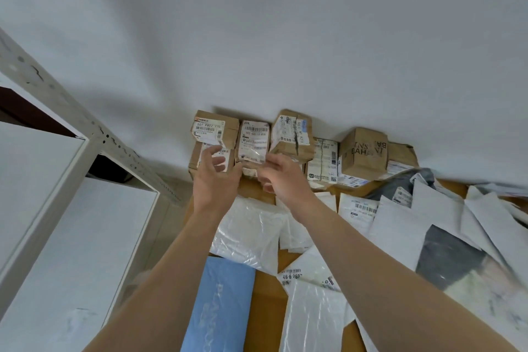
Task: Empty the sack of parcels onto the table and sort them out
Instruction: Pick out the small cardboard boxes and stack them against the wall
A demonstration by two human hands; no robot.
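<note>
Brown cardboard parcels with white labels are stacked against the white wall at the back of the brown table (265, 294). Both my hands reach to the middle box (254, 137) of the stack's left part. My left hand (215, 177) is beside its lower left corner with fingers spread and relaxed. My right hand (281, 177) is at its lower right corner, fingers curled against the box's edge. Another box (215, 126) stands to its left and a tilted one (291, 134) to its right. No sack is in view.
White plastic mailers (248, 234) and a blue one (220, 303) lie on the table under my arms. Grey and black mailers (445, 237) pile up at right. More boxes (364, 151) line the wall. A white metal shelf (85, 134) stands at left.
</note>
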